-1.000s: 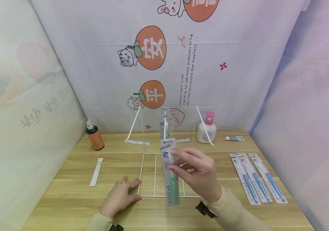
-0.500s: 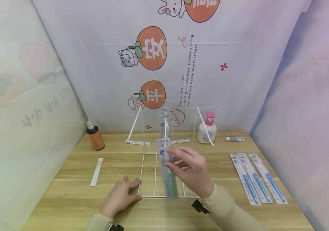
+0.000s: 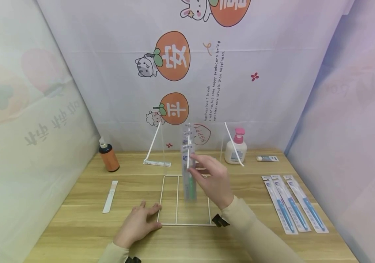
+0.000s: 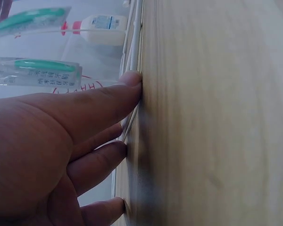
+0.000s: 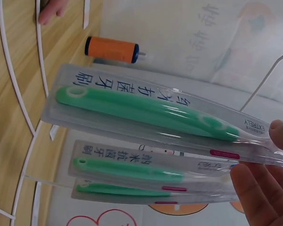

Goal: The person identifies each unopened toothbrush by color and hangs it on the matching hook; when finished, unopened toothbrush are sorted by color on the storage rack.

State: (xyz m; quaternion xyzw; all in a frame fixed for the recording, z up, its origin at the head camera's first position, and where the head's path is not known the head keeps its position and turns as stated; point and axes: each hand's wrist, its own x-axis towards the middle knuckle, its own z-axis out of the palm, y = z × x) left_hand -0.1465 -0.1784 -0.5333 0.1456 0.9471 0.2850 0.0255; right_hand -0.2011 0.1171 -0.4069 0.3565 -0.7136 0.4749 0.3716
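Moved up and away since a second ago: right hand with its packaged green toothbrush, then low over the near edge of the white wire rack, now farther back and nearly upright against the packs already standing there.

Largest first: wooden tabletop, carrying everything. On it, white wire rack, base flat, clear dividers rising at the back, probably to keep packs upright in a row. Left hand flat beside the rack's near left corner, fingers straight and pressed to the frame edge, seemingly to steady it. Right hand's fingers pinched on the pack's top end, so the handle end hangs free to slide down. Three blue toothbrush packs flat at the right. Lotion pump bottle and orange bottle at the back.
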